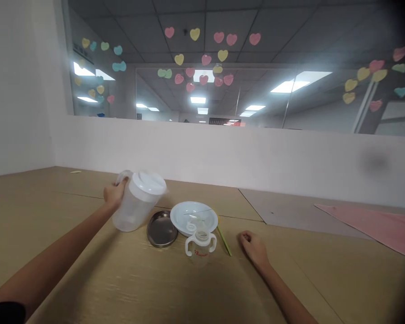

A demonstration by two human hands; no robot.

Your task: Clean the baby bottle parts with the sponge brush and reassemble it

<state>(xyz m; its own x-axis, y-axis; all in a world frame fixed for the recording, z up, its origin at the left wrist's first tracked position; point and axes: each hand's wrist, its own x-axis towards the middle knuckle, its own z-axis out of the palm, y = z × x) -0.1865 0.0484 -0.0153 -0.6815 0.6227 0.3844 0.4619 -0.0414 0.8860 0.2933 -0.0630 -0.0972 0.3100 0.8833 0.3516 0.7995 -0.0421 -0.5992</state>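
Note:
My left hand (114, 193) is wrapped round the handle of a translucent plastic pitcher (135, 204) with a white lid, which tilts to the right. Beside the pitcher lies a round metal dish (162, 228). A pale blue-white bowl (180, 218) holds small clear items that are hard to make out. In front of it stands an open clear bottle (201, 252) with two white handles and red print. A thin green stick (224, 240) leans or lies at the bowl's right. My right hand (253, 246) rests on the table with its fingers curled, holding nothing visible.
The wooden table (148, 288) runs back to a white wall (189, 148) below a window with heart-shaped stickers. A pink cloth (378, 225) lies on a grey mat (290, 209) at the right. A small yellowish scrap (76, 172) is at the back left.

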